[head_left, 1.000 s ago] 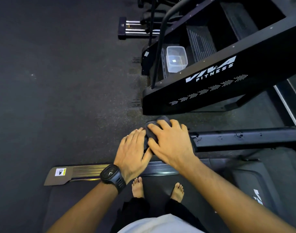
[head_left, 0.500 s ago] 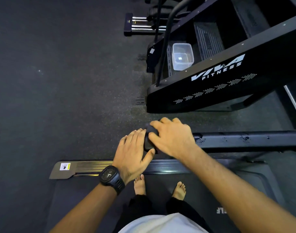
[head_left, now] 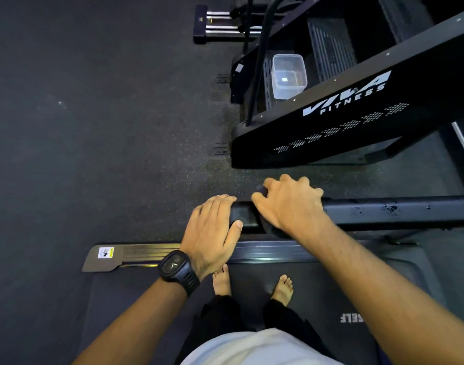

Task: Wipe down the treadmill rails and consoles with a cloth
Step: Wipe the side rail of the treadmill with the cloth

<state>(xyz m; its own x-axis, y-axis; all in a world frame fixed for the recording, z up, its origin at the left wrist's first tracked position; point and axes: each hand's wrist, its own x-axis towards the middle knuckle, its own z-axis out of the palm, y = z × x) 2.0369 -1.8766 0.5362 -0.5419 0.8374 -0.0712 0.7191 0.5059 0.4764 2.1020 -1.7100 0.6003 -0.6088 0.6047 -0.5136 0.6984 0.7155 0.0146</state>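
Observation:
I stand barefoot on the treadmill belt (head_left: 317, 283). Its black handrail (head_left: 396, 210) runs from the middle of the view to the right edge. My left hand (head_left: 212, 233), with a black watch on the wrist, lies over the rail's left end, thumb against the near side. My right hand (head_left: 291, 204) is just right of it on the rail, fingers curled around a dark cloth (head_left: 262, 191). The cloth shows only as dark folds past the fingertips and under the wrist. A short bare stretch of rail shows between the two hands.
A black stair-climber machine (head_left: 344, 127) marked VIVA FITNESS stands just beyond the rail, with a clear plastic tub (head_left: 287, 76) on its lowest step. The treadmill's grey side footrail (head_left: 141, 255) runs left below my hands. Dark rubber floor (head_left: 94, 127) stretches to the left.
My right hand has slid right along the rail with the cloth, away from my left hand, uncovering a short piece of rail between them. The left hand stays on the rail's end.

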